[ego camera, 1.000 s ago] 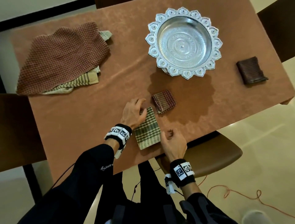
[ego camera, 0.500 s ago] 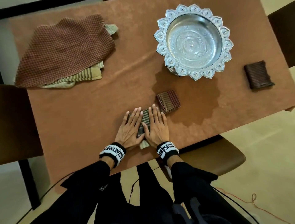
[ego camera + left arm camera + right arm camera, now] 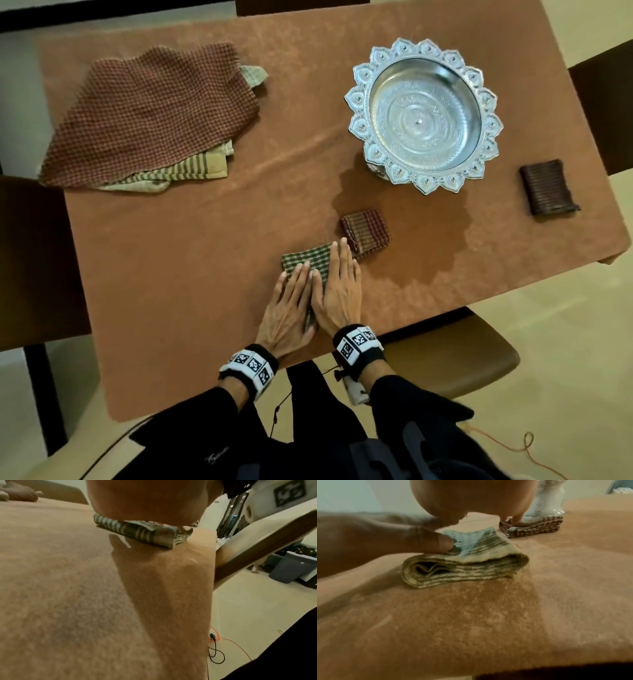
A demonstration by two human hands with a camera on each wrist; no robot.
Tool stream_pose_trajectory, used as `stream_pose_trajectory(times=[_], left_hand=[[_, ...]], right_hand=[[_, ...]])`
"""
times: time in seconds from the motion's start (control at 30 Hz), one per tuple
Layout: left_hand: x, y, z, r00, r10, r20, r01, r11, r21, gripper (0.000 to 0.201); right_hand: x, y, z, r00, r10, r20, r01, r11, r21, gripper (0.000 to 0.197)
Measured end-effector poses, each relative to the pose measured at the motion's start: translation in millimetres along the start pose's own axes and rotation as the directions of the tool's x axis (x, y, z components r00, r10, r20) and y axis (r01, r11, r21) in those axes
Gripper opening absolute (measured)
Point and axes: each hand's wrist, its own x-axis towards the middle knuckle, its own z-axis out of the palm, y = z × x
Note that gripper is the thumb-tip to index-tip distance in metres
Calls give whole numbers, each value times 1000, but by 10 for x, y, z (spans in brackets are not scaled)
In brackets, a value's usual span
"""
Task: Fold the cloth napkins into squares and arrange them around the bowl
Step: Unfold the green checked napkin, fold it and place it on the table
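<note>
Both hands, left [image 3: 287,308] and right [image 3: 339,291], lie flat with straight fingers, pressing the green napkin [image 3: 306,262] near the table's [image 3: 171,274] front edge, just beside the red napkin [image 3: 366,231] below the bowl [image 3: 424,113].

The counter [image 3: 178,260] wears a matt, rust-brown cover with a short suede-like nap that shows brushed streaks. The round silver metal bowl [image 3: 423,114] is polished and glossy, its scalloped rim embossed. The folded green-and-cream checked cloth napkin [image 3: 308,262] looks like soft, coarse weave, as do the folded red-checked cloth square [image 3: 366,231], the ribbed dark brown folded cloth [image 3: 548,187] and the loose red waffle-textured cloth [image 3: 150,113].
</note>
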Motion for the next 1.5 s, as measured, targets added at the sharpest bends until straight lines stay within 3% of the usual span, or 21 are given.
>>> stream_pose_trajectory(times=[0.1,0.27,0.37,0.43,0.5,0.53,0.6,0.67,0.7,0.8,0.9,1.03,1.27,1.33,1.4,1.5], left_hand=[[-99,36,115,997,29,64,-29,1000,-3,101],[-252,54,139,994,59,89,-54,997,-59,94],[-236,2,112,993,70,92,-60,992,-107,96],[-272,-46,98,998,50,24,-46,986,-162,89],[-274,-62,41,986,-108,-129,69,960,-271,73],[-256,-47,-7,950,-259,-176,184,916,-356,64],[-191,18,-125,802,-590,-96,457,708,-538,54],[-40,61,-240,640,-767,57,638,488,-596,50],[39,72,-271,588,-802,107,688,426,-587,46],[227,133,-381,531,-829,175,754,367,-544,30],[312,182,-428,478,-849,224,791,305,-531,18],[355,147,-436,381,-864,328,843,180,-506,17],[327,150,-398,398,-828,395,764,61,-643,17],[250,224,-444,438,-816,377,667,15,-745,20],[238,175,-433,458,-796,396,586,-65,-808,21],[212,151,-520,503,-742,442,507,-160,-847,15]], right_hand=[[-15,-105,25,996,68,-57,-62,993,104,64],[-65,-63,224,992,30,123,-24,998,-51,72],[-42,-5,195,990,26,139,-24,1000,-15,73],[-85,-23,72,992,79,97,-90,990,109,70],[-105,-11,-84,974,224,26,-224,948,228,60],[-105,4,-166,949,314,14,-306,913,270,54],[-98,48,-290,880,465,99,-474,842,259,43],[-46,75,-348,819,534,210,-569,804,172,39],[-15,94,-351,801,549,241,-588,797,140,41],[82,110,-361,777,557,293,-604,791,100,44],[162,150,-349,741,579,341,-636,768,78,34],[196,134,-375,736,582,347,-641,763,80,21],[221,171,-352,737,574,356,-656,735,173,29],[135,196,-441,766,528,366,-636,705,314,33],[131,217,-433,769,480,422,-638,616,463,33],[78,231,-438,720,456,523,-693,428,579,28]])
